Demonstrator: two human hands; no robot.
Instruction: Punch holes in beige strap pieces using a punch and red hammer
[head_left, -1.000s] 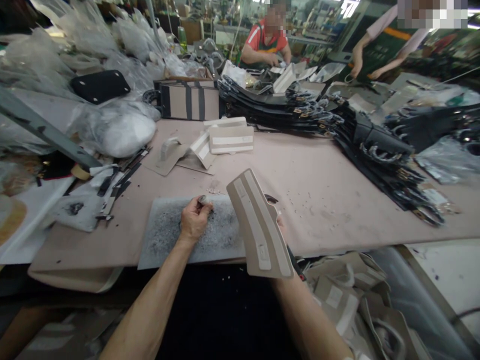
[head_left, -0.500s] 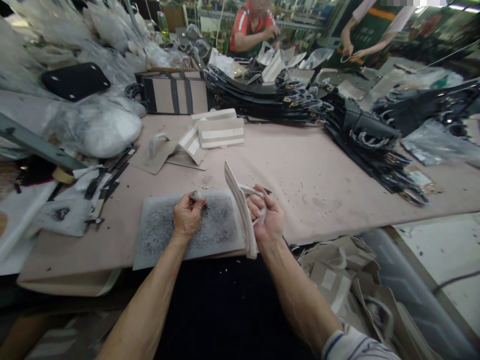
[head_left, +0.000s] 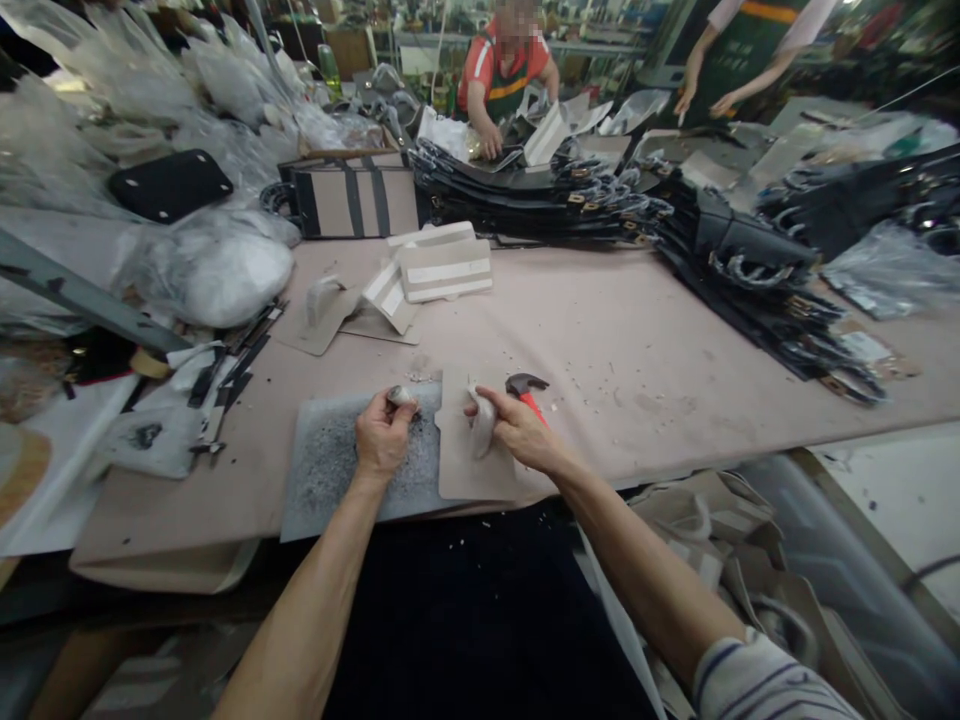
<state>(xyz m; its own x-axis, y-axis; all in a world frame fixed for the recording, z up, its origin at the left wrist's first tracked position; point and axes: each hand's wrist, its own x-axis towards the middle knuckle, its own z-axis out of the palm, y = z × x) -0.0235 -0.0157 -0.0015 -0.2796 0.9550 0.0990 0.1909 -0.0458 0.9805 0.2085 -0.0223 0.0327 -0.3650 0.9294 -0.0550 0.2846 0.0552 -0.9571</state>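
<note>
My left hand point(head_left: 381, 435) is closed around a short, pale cylindrical tool point(head_left: 402, 396) with a greyish top; its lower end is hidden. It is over a pale board point(head_left: 319, 465) covered with dark marks. My right hand point(head_left: 517, 428) grips the whitish loop handle point(head_left: 482, 432) of a beige bag panel point(head_left: 469, 480). The panel lies nearly flat and overlaps the board's right side. Just beyond my right hand rests a claw hammer point(head_left: 527, 384) with a dark head and red handle, partly hidden by the hand.
More beige panels point(head_left: 446, 270) lie farther back. Stacked black bag pieces point(head_left: 540, 205) line the back and right. Plastic-wrapped bundles point(head_left: 225, 265) and a metal bar point(head_left: 82, 290) stand left. Beige pieces point(head_left: 712, 540) fill a container at lower right. Two people work across the table.
My right hand has turned the bag panel from upright on edge to nearly flat, over the board's right side. The hammer has come into view. My left hand keeps the cylindrical tool.
</note>
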